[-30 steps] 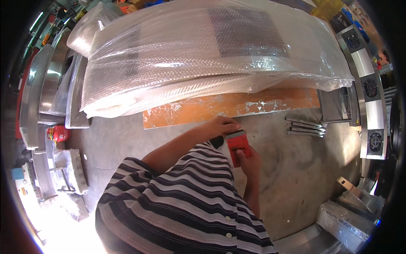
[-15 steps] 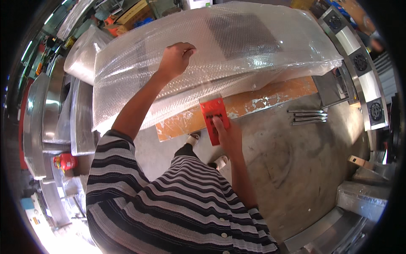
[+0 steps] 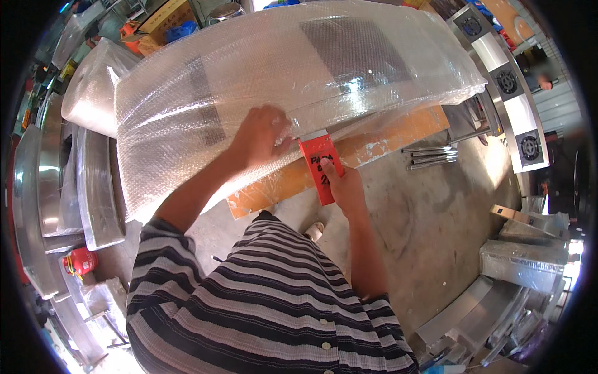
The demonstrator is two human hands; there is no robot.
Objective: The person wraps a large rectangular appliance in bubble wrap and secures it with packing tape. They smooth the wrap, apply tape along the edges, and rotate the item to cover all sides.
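Observation:
A large, long item wrapped in clear bubble wrap (image 3: 249,75) lies across in front of me, with a dark rectangular patch showing through. My left hand (image 3: 260,132) is at the near side of the wrap, its fingers bent and smeared by motion; what they hold, if anything, cannot be made out. My right hand (image 3: 344,187) grips a red box-shaped hand tool (image 3: 319,163) with black marks and a metal edge at its far end. That end is close to the wrap's near side, just right of my left hand. The tool's exact kind is unclear.
Under the wrapped item is a worn orange board (image 3: 380,140). Metal tubes (image 3: 430,156) lie on the floor at right, near a steel unit with black round burners (image 3: 507,81). A bubble wrap roll (image 3: 93,87), wrapped panels (image 3: 96,187) and a red gas cylinder (image 3: 81,262) stand left.
My left hand has come down and nearer, from above the wrap to its near side beside the red tool. The tool has shifted slightly right and up. The view has turned a little.

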